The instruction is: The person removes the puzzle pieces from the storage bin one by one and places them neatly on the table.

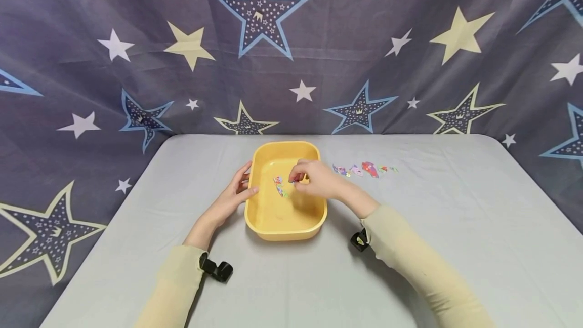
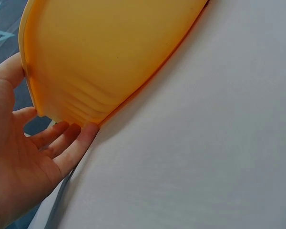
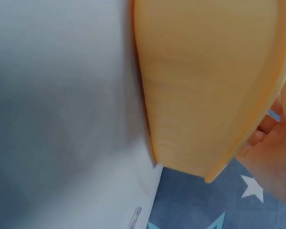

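Note:
A yellow plastic tub (image 1: 286,224) stands on the table. My left hand (image 1: 231,197) holds its left side, thumb over the rim and fingers against the outer wall; the left wrist view shows the fingertips (image 2: 88,131) low on that wall. Over the inside of the tub, my right hand (image 1: 316,178) pinches a small colourful piece (image 1: 293,182) between thumb and fingers, mostly covered by them. On the tub's floor lie several small colourful flat cutouts (image 1: 279,186), left of the right hand's fingertips. The right wrist view shows the tub's outer wall (image 3: 205,86) and part of my right hand (image 3: 271,148).
To the right of the tub, a row of small flat cutouts lies on the grey-white tablecloth (image 1: 437,237): a purple one (image 1: 340,170), a pink one (image 1: 356,170), a larger red one (image 1: 370,169) and tiny green-red bits (image 1: 384,169). A star-patterned curtain (image 1: 291,70) hangs behind the table.

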A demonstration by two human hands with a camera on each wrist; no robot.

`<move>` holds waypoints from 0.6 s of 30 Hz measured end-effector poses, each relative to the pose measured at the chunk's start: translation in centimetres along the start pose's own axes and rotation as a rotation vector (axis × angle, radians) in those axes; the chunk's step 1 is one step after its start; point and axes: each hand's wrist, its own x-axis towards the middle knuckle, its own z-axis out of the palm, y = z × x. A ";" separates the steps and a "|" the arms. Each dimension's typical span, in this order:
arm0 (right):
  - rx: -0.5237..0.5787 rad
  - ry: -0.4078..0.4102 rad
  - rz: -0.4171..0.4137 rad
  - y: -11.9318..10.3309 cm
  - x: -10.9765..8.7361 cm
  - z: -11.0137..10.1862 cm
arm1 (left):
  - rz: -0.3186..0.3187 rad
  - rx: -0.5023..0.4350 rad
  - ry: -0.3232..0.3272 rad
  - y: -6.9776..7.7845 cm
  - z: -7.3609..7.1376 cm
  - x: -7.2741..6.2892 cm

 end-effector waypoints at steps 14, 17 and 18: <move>0.021 0.127 0.081 0.2 -1.7 -0.9 | 0.008 0.004 0.009 -1.8 -0.4 0.9; 0.037 0.148 0.103 0.3 -2.1 -1.0 | 0.004 0.008 0.015 -2.8 -0.5 1.4; 0.049 0.155 0.113 0.4 -2.3 -1.1 | 0.004 0.013 0.018 -2.9 -0.5 1.4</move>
